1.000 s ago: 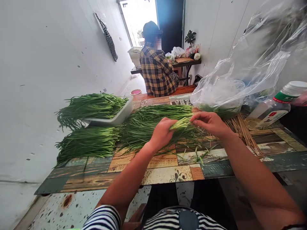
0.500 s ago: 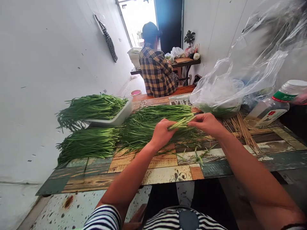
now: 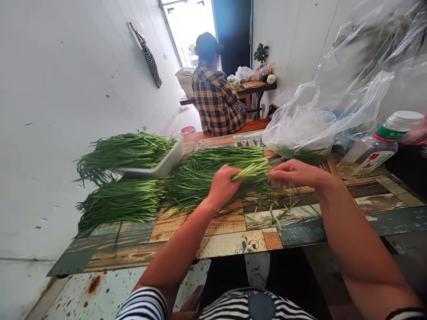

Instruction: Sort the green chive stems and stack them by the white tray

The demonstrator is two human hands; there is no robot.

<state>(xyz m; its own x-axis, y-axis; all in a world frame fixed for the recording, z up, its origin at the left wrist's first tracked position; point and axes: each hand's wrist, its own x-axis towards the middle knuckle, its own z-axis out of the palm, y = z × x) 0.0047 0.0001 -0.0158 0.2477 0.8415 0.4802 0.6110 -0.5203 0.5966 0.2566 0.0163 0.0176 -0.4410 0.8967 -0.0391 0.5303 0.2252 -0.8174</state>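
My left hand (image 3: 225, 183) is closed round a small bunch of garlic chives (image 3: 252, 170), whose pale cut ends point right. Just right of those ends is my right hand (image 3: 291, 172), fingers curled together and slightly blurred; whether they hold anything I cannot make out. A loose spread of garlic chives (image 3: 200, 171) lies beneath and beyond my left hand on the patchwork-patterned table (image 3: 220, 244). Trimmed scraps (image 3: 275, 217) are scattered in front of my right hand.
Left on the table are a neat chive pile (image 3: 123, 200) and a white tub (image 3: 167, 165) heaped with more. To the right stand a plastic bag (image 3: 300, 131), thin wooden sticks (image 3: 333, 171) and a tilted bottle (image 3: 370, 153). A person (image 3: 216, 98) in plaid sits beyond.
My right hand has drawn away from the bunch's pale ends, a little to the right. My left hand keeps its hold in nearly the same place. The view has shifted slightly.
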